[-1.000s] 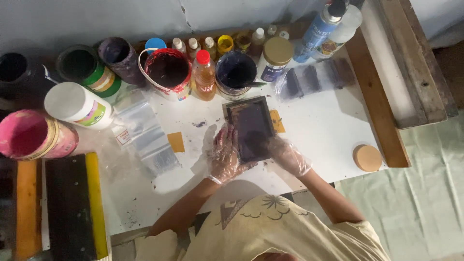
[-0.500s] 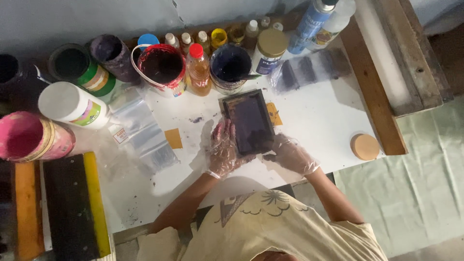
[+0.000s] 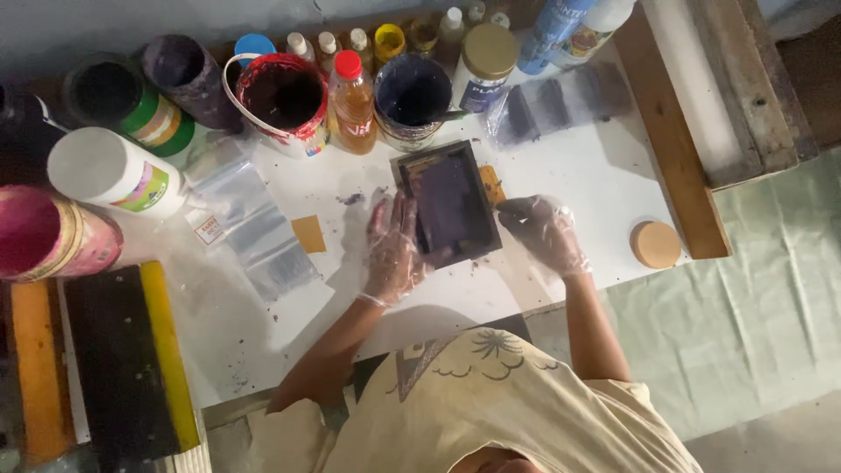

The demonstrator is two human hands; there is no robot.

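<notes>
Left hand [image 3: 393, 248] still lies flat and open along the small dark frame [image 3: 448, 208] mid-counter [image 3: 596, 175]. Right hand [image 3: 545, 231] has slid off its right edge, fingers loosely curled, holding nothing.

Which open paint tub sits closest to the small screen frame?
The dark blue paint tub, directly behind the small screen frame, with a stirrer resting in it. The red-rimmed tub stands farther left, beyond the orange bottle.

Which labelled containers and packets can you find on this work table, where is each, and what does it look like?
White lidded jar, far left: green and yellow label.
Dark open can, back left: green and orange label band.
Orange bottle with red cap, back centre.
Clear plastic packet, left of the left hand: small white and red label.
</notes>
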